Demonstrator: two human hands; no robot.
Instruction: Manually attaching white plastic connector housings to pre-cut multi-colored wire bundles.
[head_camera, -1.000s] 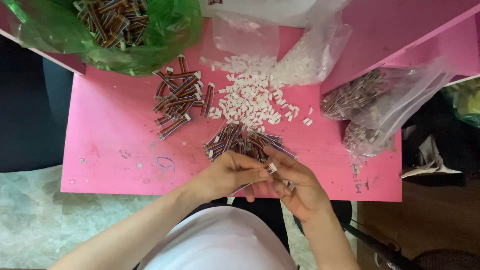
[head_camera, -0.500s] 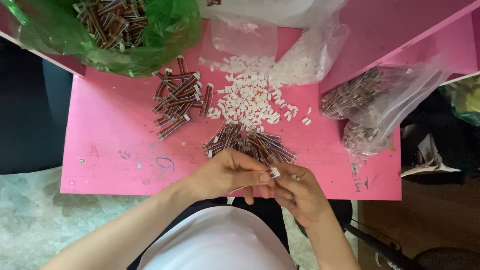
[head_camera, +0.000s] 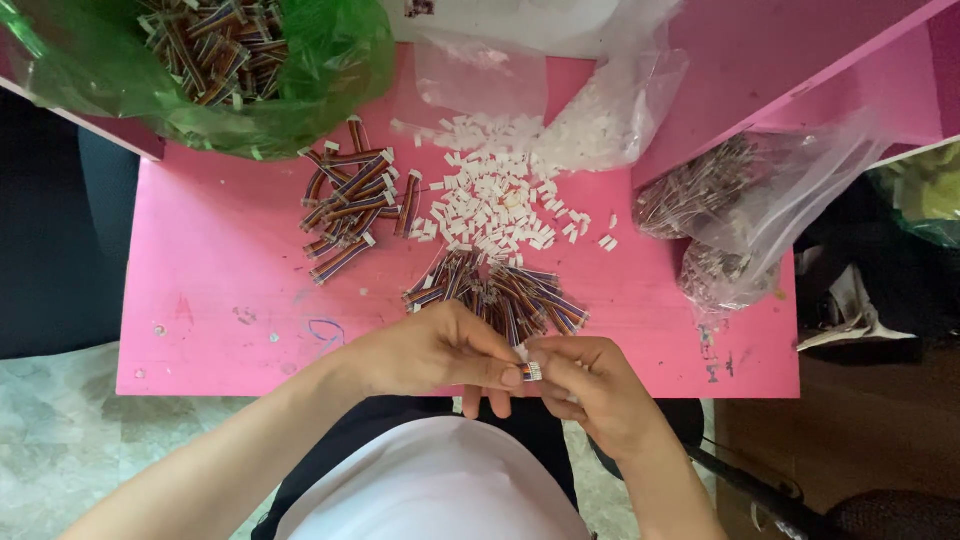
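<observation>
Small ribbon cable piece (head_camera: 531, 371), pinched between left hand (head_camera: 432, 350) and right hand (head_camera: 592, 388), above pink table (head_camera: 220, 290) edge.

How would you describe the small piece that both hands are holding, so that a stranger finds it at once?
Start at the pink table and go to its near edge, where the left hand and the right hand meet. Pinched between their fingertips is a short multicoloured ribbon cable piece with a white end. Unlike the loose wire pile just behind it, it is single and lifted off the table.

Small ribbon-cable piece (head_camera: 531, 371) between both hands' fingers (head_camera: 505, 376)
</observation>
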